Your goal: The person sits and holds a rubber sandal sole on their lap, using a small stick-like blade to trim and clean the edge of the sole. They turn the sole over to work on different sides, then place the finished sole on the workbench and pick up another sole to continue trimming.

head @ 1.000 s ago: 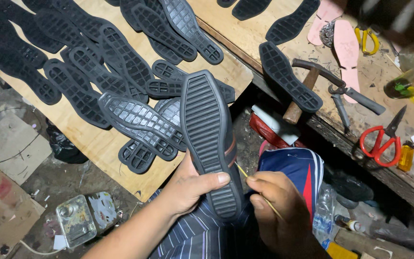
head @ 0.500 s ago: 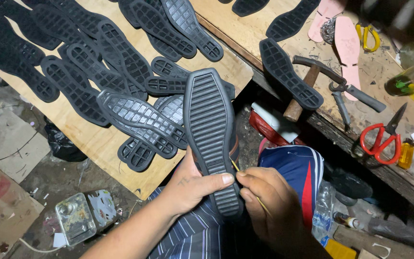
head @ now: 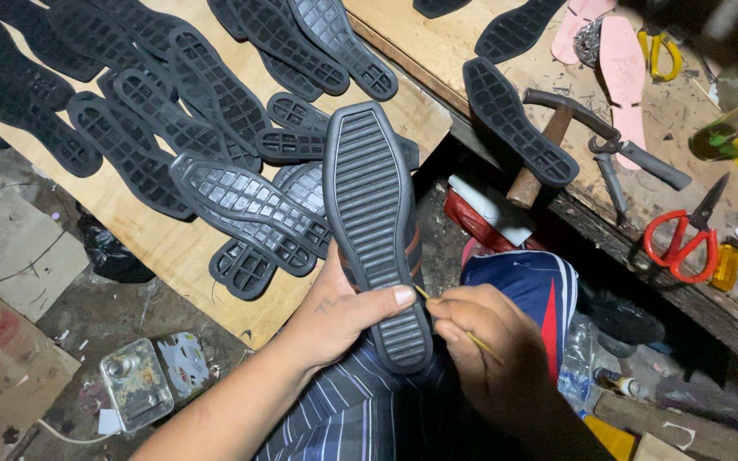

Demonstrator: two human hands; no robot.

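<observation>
A shoemaking workshop is showing here: rubber soles [head: 215, 196] lying on boards, a hammer [head: 548, 141] and scissors [head: 685, 235] resting on the workbench [head: 437, 43].

A plywood board [head: 155, 243] and a scarred wooden bench [head: 711, 307] stand over a dim, littered floor [head: 87, 316].
</observation>
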